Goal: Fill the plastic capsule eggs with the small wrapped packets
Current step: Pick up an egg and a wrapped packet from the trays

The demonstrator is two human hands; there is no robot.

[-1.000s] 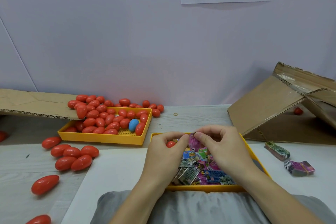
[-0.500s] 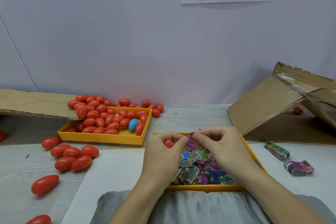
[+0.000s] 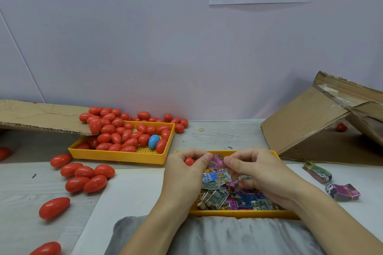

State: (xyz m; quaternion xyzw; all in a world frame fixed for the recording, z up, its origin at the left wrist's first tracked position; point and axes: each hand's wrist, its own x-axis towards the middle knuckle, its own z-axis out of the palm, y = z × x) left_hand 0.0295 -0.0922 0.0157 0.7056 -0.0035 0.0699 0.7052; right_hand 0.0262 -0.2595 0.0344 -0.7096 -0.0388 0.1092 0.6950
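Both hands have barely shifted above the near tray [image 3: 244, 214]. Left hand [image 3: 184, 174] cups a red egg half [image 3: 189, 161] and pinches the pink packet [image 3: 217, 164] with the right hand [image 3: 259, 174], whose lower fingers possibly hold a second packet. Stuffing is underway; next, folding the packet small enough to fit.

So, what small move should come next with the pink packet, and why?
Probably push the pink packet into the red egg piece. Both hands pinch the packet between them, and the left hand also holds that piece in its curled fingers, close beside the packet. Whether the piece is open is hidden.
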